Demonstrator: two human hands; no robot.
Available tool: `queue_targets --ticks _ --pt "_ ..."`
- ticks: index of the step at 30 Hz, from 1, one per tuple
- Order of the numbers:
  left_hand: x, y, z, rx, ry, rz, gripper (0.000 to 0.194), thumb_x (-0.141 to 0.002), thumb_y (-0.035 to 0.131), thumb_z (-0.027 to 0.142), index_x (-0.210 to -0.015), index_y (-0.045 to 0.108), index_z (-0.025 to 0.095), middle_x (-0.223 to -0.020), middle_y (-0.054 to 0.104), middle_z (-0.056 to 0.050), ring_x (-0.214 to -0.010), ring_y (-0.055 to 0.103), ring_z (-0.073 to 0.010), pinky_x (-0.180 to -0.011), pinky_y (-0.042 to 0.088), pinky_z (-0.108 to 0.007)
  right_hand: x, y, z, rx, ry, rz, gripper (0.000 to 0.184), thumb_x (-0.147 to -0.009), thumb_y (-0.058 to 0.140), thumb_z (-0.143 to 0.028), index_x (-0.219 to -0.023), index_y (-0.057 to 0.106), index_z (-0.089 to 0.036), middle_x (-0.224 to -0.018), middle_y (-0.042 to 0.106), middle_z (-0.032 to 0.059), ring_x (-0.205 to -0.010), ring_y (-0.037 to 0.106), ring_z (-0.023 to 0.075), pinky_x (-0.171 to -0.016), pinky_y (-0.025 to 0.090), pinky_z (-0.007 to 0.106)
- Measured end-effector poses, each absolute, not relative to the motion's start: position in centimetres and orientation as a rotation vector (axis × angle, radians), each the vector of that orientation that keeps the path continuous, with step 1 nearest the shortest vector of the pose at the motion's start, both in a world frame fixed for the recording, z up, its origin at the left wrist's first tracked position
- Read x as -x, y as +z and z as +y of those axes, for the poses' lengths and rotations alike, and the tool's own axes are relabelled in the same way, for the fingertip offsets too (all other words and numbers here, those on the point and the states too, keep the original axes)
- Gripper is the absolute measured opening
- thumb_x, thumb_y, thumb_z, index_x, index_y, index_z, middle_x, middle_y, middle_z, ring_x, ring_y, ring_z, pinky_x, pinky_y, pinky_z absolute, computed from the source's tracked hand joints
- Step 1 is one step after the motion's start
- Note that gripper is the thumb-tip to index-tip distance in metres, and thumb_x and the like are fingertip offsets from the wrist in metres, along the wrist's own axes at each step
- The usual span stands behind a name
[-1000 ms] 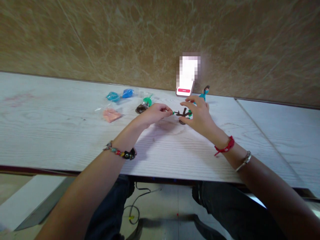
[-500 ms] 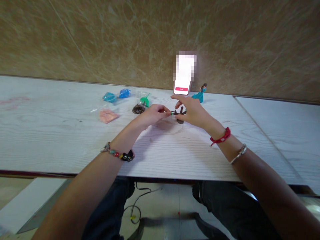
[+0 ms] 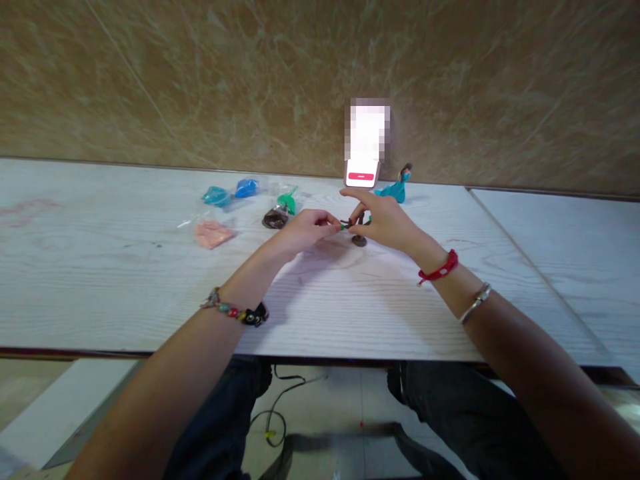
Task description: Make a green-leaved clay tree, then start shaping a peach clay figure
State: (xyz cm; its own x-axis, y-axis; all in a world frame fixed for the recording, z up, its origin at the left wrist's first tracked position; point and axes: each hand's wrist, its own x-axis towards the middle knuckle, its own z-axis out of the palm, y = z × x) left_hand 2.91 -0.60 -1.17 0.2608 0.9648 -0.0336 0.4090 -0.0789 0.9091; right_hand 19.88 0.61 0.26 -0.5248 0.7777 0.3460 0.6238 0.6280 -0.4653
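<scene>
A small brown clay figure like a bare tree (image 3: 359,241) stands on a round base, with thin branches partly hidden by my fingers. My left hand (image 3: 314,229) is closed in a pinch on a tiny piece of green clay (image 3: 343,227) at the tip of the left branch. From the other side, the thumb and a bent finger of my right hand (image 3: 385,217) close on that branch, its index finger stretched out above. A bit of green shows by the trunk, beside my right hand.
Bags of teal clay (image 3: 216,196), blue clay (image 3: 247,188), green clay (image 3: 287,200), brown clay (image 3: 275,217) and pink clay (image 3: 213,234) lie at left. A lit phone (image 3: 361,170) leans against the wall (image 3: 200,80). A teal-dressed clay figure (image 3: 395,191) stands right of it.
The thumb and a finger of my right hand have closed in on the brown branch. My left hand keeps its pinch on the green clay. The view has shifted slightly.
</scene>
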Motion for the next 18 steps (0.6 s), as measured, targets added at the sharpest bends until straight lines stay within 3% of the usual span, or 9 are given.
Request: queue_targets --ticks 18 --pt "-3.52 -1.95 -0.40 -1.643 0.869 1.273 0.010 -0.070 0.057 0.023 -0.071 0.059 0.013 -0.060 0.052 0.001 -0.056 0.043 -0.0086 -0.054 0.028 -0.023 -19.92 0.02 0.67 1.057 0.459 -2.291 0.058 -0.064 0.061 -0.008 -0.120 0.046 -0.013 -0.076 0.065 0.0002 -0.076 0.059 0.0143 -0.074 0.044 0.029"
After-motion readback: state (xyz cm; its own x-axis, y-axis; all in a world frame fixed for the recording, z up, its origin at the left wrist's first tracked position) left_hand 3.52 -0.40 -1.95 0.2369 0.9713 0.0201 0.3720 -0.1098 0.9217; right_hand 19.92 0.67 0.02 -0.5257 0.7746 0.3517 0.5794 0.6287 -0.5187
